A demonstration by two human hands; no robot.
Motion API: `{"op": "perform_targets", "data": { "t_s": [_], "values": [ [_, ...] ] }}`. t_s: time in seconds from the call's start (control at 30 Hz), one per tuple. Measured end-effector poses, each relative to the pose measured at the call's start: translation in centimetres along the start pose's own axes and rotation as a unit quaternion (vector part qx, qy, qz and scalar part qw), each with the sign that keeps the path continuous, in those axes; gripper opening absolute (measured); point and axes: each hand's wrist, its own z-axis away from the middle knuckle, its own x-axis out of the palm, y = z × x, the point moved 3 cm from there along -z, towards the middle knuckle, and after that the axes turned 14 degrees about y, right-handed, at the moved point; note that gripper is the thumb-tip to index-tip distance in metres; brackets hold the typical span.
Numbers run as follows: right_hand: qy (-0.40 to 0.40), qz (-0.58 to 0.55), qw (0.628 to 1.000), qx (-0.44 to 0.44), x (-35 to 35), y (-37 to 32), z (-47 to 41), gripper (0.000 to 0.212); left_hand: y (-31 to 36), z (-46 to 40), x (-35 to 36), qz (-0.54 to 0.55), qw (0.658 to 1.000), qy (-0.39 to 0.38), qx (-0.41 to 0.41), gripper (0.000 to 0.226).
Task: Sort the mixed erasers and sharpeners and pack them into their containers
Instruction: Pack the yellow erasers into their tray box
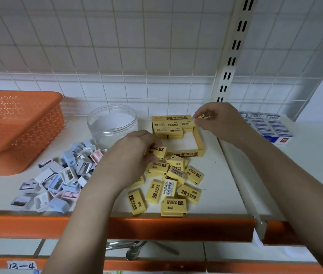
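Right, my right hand (pixel 214 119) is up at the far right corner of the yellow eraser box (pixel 199 141), fingertips pinching one yellow eraser (pixel 202 116) just above the back row, while my left hand (pixel 135 153) is down at the box's near left corner with its grip curled round another eraser (pixel 157 151) picked off the loose pile of erasers (pixel 173 184). The box is partly filled: rows of erasers stacked tight against the back wall, white bottom showing in front. To do this well, I reckon I should turn the pinched eraser flat and label up like its neighbours, slide it down snug against the right wall and the row already there, then follow with the left one so no gaps open up. The box's low card walls look flimsy, so I'd press gently and not shove the near wall out. The loose erasers lie heaped on the shelf (pixel 216 165) right against that front wall, a few close to the orange front lip, so a careless sweep of my forearm could knock them off. To the left, the pile of sharpeners (pixel 61 178) in white, blue and pink waits untouched, and the clear round jar (pixel 112 123) behind it stands open and looks empty. An orange perforated basket (pixel 18 125) sits far left, and blue-and-white boxes (pixel 265 127) sit right of the divider, out of my way.
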Motion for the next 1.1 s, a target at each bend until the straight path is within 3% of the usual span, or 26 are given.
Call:
{"op": "perform_targets", "data": {
  "t_s": [0.2,0.33,0.47,0.7,0.9,0.97,1.1],
  "values": [
    [-0.024,0.098,0.995,-0.022,1.2,1.7,-3.7,0.013,-0.1,-0.1,0.1,0.001,1.000,-0.005,-0.006,0.029],
    [-0.067,0.141,0.988,-0.012,2.1,2.6,-4.8,0.037,-0.4,-0.2,0.1,-0.005,1.000,-0.006,-0.009,0.029],
    [-0.133,0.169,0.975,-0.048,2.2,1.7,-5.8,0.019,-0.7,-0.1,0.2,-0.006,1.000,-0.010,-0.015,0.029],
    [-0.287,0.334,0.889,-0.122,3.9,1.5,-6.0,0.026,-1.4,0.2,0.3,0.001,1.000,-0.008,-0.026,0.029],
    [-0.246,0.256,0.926,-0.129,4.9,3.1,-5.8,0.018,-1.7,0.5,0.3,0.002,0.999,-0.012,-0.034,0.027],
    [-0.231,0.274,0.921,-0.153,5.2,3.3,-5.8,0.015,-1.8,0.5,0.4,0.005,0.999,-0.014,-0.038,0.026],
    [-0.223,0.320,0.906,-0.163,5.1,3.7,-5.4,0.032,-2.0,0.6,0.4,0.002,0.999,-0.016,-0.039,0.025]
  ]
}}
